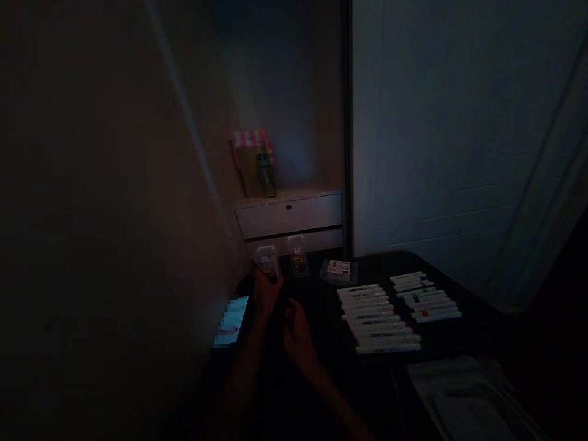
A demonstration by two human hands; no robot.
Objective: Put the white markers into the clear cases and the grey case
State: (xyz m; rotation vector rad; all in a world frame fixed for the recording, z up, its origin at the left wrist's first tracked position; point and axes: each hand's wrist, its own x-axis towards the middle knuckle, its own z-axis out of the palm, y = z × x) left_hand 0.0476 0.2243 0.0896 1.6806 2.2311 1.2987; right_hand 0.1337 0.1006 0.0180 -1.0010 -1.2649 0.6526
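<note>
In dim light, my left hand (pixel 267 295) is closed around the lower part of a clear plastic case (pixel 267 252) with a dark label, at the table's far left. My right hand (pixel 297 334) is a little nearer and to the right, over the dark tabletop. Its fingers are loosely bent and slightly apart, with nothing visible in them. Just beyond the hands stands a second clear plastic case (pixel 298 256) with a similar label. To its right lies a flat clear case (pixel 339 272) with a white label.
White markers (pixel 379 318) lie in a row on the dark table (pixel 316 343), with more capped markers (pixel 427 298) farther right. A lit screen (pixel 232 321) is by the left wall. Behind are a drawer unit (pixel 303 215) and a green-capped bottle (pixel 265 176). Plastic packaging (pixel 468 398) lies front right.
</note>
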